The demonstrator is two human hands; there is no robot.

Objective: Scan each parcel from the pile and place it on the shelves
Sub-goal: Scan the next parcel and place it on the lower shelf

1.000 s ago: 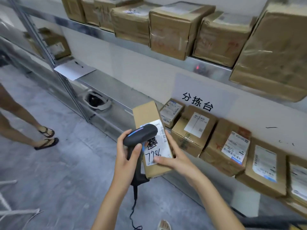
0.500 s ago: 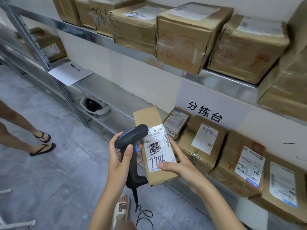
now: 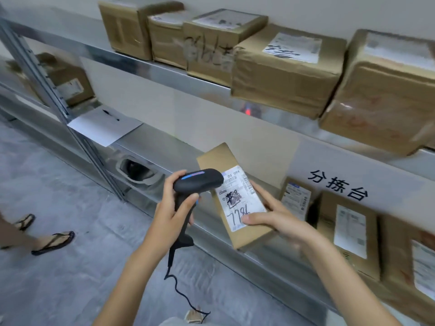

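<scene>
My right hand (image 3: 274, 217) grips a small brown cardboard parcel (image 3: 219, 161) with a white label marked 7786, thumb on the label's lower edge. My left hand (image 3: 171, 208) holds a black corded barcode scanner (image 3: 200, 182) by its handle, its head just left of the label. A red scanner spot (image 3: 247, 111) glows on the edge of the upper metal shelf (image 3: 164, 74). The upper shelf carries several taped brown boxes (image 3: 282, 74). More labelled parcels (image 3: 348, 234) lean on the lower shelf (image 3: 164, 147) at the right.
A white paper sheet with a pen (image 3: 103, 124) lies on the lower shelf's left end. A roll of tape (image 3: 136, 170) sits under it. A metal upright (image 3: 54, 100) stands at the left. Another person's sandalled feet (image 3: 51, 241) stand on the grey floor at far left.
The view has swung upward and to the right, showing more of the upper shelf. Both hands keep their hold; the scanner head has moved closer to the label.
</scene>
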